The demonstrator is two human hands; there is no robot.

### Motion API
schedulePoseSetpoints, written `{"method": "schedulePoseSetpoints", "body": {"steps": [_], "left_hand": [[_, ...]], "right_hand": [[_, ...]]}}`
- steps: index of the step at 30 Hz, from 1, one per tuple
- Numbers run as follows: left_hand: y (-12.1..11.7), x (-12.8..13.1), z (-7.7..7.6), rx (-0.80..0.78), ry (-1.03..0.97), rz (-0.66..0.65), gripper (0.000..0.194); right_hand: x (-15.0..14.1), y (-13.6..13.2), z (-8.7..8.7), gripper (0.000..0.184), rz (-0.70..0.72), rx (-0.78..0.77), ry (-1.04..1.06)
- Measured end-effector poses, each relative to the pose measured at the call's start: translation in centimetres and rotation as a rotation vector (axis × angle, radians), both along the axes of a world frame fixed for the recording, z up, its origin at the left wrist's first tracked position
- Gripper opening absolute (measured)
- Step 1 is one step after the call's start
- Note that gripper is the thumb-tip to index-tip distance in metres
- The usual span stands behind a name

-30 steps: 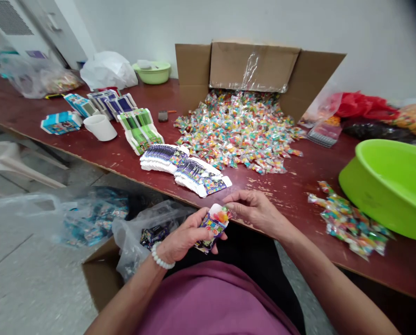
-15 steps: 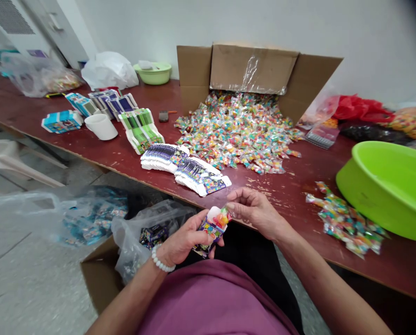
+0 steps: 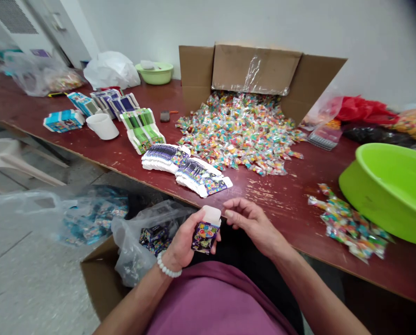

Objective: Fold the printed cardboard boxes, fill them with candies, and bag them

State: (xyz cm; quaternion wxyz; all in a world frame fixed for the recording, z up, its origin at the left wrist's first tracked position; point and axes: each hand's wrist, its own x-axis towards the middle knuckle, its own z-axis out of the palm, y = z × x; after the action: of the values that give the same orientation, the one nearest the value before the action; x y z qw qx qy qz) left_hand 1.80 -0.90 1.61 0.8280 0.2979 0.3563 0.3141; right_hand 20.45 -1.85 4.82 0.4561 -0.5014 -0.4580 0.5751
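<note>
My left hand (image 3: 183, 242) is closed round a small purple printed box (image 3: 204, 233) whose white top flap stands up. My right hand (image 3: 251, 223) hovers just right of the box with its fingers loosely curled and nothing visible in them, fingertips near the flap. Both hands are over my lap, in front of the edge of the dark red table (image 3: 285, 200). A fanned stack of flat purple box blanks (image 3: 187, 170) lies on the table just beyond my hands. A large heap of wrapped colourful candies (image 3: 239, 132) spills from an open cardboard carton (image 3: 257, 70).
A small pile of candies (image 3: 349, 228) lies beside a lime green basin (image 3: 389, 190) at right. Green blanks (image 3: 141, 130), a white cup (image 3: 102, 126) and blue boxes (image 3: 63, 121) sit at left. Below, a cardboard box (image 3: 99, 279) holds a clear bag of filled boxes (image 3: 148, 235).
The candy that showed at the box's open top is now inside and out of sight. My right hand has drawn back from the opening; the box has tilted upright in my left hand.
</note>
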Motion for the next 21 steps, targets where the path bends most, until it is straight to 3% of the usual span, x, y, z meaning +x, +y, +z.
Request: {"method": "schedulePoseSetpoints", "body": {"steps": [4,8,12,14,16,18,21], "left_hand": [[-0.5,0.2,0.0,0.092,0.026,0.073,0.036],[-0.7,0.5,0.3,0.11,0.021,0.088,0.031],[-0.5,0.5,0.4,-0.063,-0.104,0.035,0.044],[-0.3,0.4,0.3,-0.135,-0.162,0.031,0.048],[-0.1,0.4,0.2,-0.168,-0.181,0.052,0.041],[-0.1,0.4,0.1,-0.172,-0.161,0.071,0.032],[-0.2,0.5,0.1,-0.116,-0.11,0.095,0.039]], "right_hand": [[-1.5,-0.6,-1.5,0.034,0.092,-0.071,0.115],[-2.8,-0.6,-1.6,0.033,0.127,-0.054,0.164],[-2.7,-0.6,-1.4,0.02,0.033,0.248,-0.132],[-2.4,-0.6,-1.2,0.016,0.059,0.439,-0.315],[-2.1,-0.6,-1.2,0.017,0.135,0.544,-0.413],[-2.0,-0.6,-1.2,0.019,0.17,0.504,-0.421],[-2.2,-0.3,-1.6,0.019,0.156,0.225,-0.26]]}}
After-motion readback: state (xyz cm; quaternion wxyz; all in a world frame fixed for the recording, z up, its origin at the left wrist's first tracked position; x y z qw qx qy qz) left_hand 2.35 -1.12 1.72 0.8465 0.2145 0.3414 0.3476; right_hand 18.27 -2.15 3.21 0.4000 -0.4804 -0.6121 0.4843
